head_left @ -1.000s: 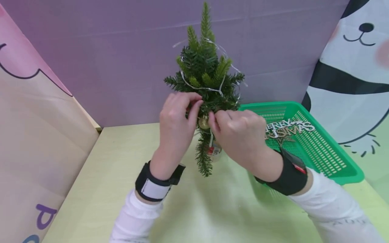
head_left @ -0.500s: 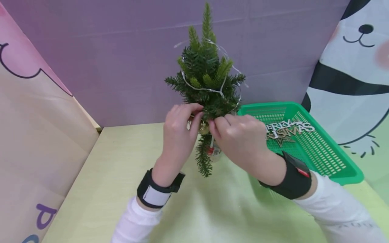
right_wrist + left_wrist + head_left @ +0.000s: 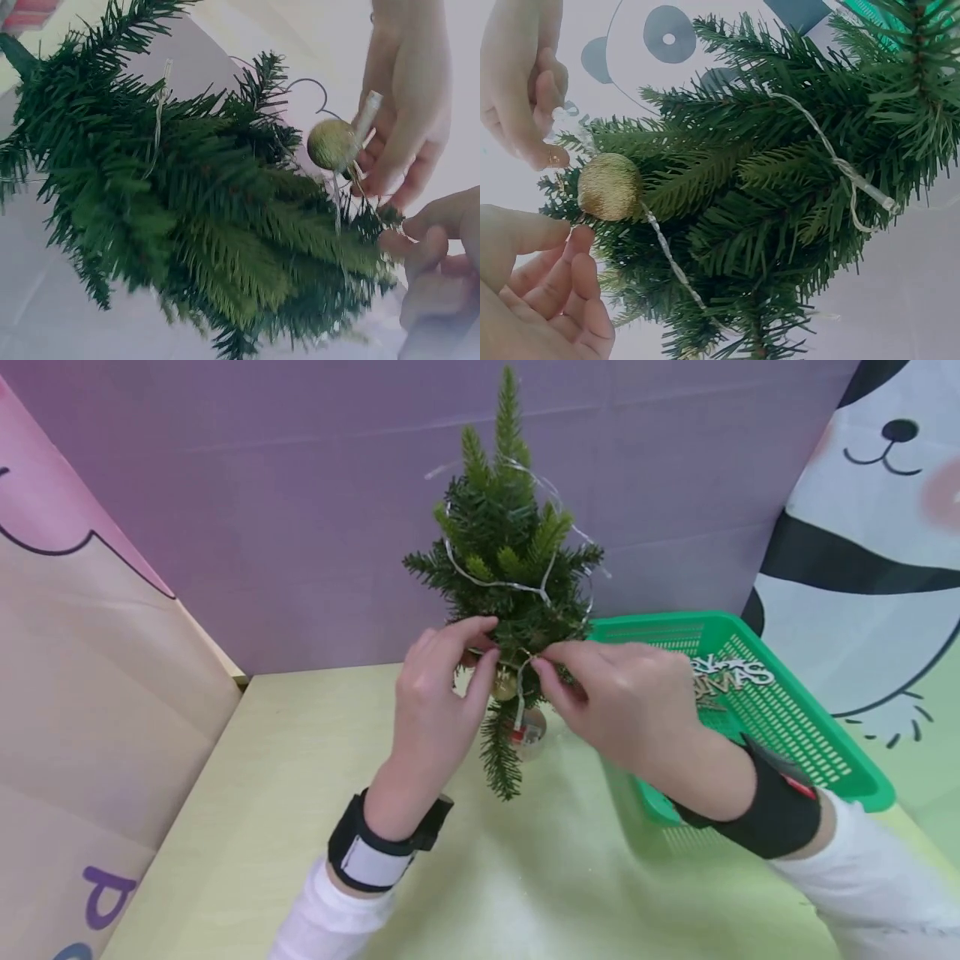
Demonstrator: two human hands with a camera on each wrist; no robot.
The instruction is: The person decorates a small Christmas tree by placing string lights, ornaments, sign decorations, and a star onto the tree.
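Note:
A small artificial Christmas tree [image 3: 510,527] fills the middle of the head view, with clear string lights [image 3: 491,582] draped round it. My left hand [image 3: 438,693] pinches a branch tip low on its front between thumb and forefinger. Just right of it, my right hand [image 3: 626,697] pinches a thin gold string. A gold bauble [image 3: 504,685] hangs between the two hands; the left wrist view shows this bauble [image 3: 609,186] against the needles, with both hands' fingertips close by. A light cord [image 3: 520,693] dangles in front. Something red is mostly hidden behind my left fingers.
A green plastic basket [image 3: 832,727] stands right of the tree, holding a "Merry Christmas" sign [image 3: 735,673], partly behind my right hand. A round clear ornament [image 3: 532,731] with red and white inside shows below the branches. Purple cloth [image 3: 300,527] hangs behind the pale table [image 3: 315,735].
My right hand has shifted rightward, its fingers less curled, and the gold string and light cord show at its fingertips. The left hand has dropped slightly from its position a second ago.

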